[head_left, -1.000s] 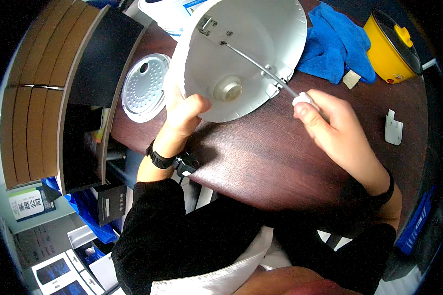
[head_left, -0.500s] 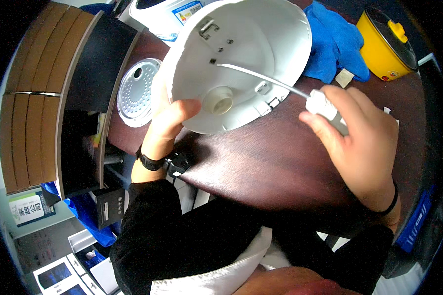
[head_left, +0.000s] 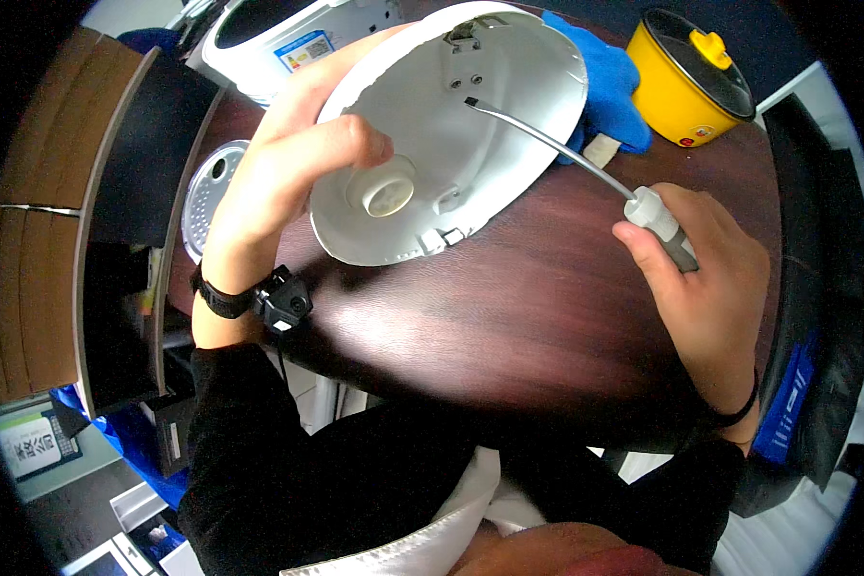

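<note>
My left hand (head_left: 293, 158) grips the left rim of a white plastic bowl-shaped cover (head_left: 538, 86), thumb inside and other fingers partly hidden behind the rim. The hollow inside faces me, tilted up off the table. Within it are a round white fitting (head_left: 389, 187), a metal bracket (head_left: 464, 38) and small screws (head_left: 468, 82). My right hand (head_left: 706, 259) is closed around the pale grey handle of a screwdriver (head_left: 571, 154). Its shaft points up and left into the cover. The dark tip lies just below the screws; whether it touches the wall I cannot tell.
On the brown table (head_left: 547, 288) are a perforated light plate (head_left: 202, 197), a white appliance body (head_left: 259, 58), a blue cloth (head_left: 600, 91) and a yellow pot (head_left: 682, 96). A shelf with cardboard boxes (head_left: 38, 211) stands left. A small black camera (head_left: 286, 300) sits at my left wrist.
The cover has turned and shifted left in my left hand, which has also moved left. The screwdriver's tip has moved up and right in view. My view has shifted too.
</note>
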`<state>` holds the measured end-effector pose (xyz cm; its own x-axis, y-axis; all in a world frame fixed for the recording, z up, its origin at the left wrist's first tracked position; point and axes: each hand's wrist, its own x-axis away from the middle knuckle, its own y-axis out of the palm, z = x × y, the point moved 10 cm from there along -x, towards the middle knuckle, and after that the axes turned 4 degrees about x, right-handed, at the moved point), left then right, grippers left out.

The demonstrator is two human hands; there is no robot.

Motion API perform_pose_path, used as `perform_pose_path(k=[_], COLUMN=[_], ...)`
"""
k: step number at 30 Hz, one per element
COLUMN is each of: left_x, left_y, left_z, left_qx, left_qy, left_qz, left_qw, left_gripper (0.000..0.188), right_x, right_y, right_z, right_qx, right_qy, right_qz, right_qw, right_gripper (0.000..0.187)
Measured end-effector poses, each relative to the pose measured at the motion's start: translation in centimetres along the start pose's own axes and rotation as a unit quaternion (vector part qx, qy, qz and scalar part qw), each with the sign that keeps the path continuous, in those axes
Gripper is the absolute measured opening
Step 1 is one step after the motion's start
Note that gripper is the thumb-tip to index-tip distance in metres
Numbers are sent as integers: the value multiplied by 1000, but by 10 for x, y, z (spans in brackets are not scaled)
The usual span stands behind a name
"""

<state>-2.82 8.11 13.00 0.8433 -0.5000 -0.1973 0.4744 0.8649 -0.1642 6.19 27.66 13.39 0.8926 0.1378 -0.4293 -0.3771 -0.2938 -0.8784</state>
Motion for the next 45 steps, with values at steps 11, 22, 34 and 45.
perform_pose_path(k=[11, 22, 34, 45], left_x=[-2, 2, 4, 5], left_y=[26, 23, 27, 25], left_z=[11, 10, 12, 13], left_qx=[-13, -1, 13, 2], left_qy=[19, 4, 15, 57], left_qz=[-65, -65, -81, -87], left_qw=[998, 998, 996, 995], left_gripper=[62, 61, 63, 65], right_x=[0, 1, -1, -2], right_y=[2, 5, -7, -15], right_z=[1, 5, -6, -6], right_qx=[6, -5, 35, 32], right_qy=[-14, 26, -18, 8], right_qz=[36, -11, 50, 17], right_qw=[999, 1000, 998, 999], right_gripper=[30, 24, 29, 25])
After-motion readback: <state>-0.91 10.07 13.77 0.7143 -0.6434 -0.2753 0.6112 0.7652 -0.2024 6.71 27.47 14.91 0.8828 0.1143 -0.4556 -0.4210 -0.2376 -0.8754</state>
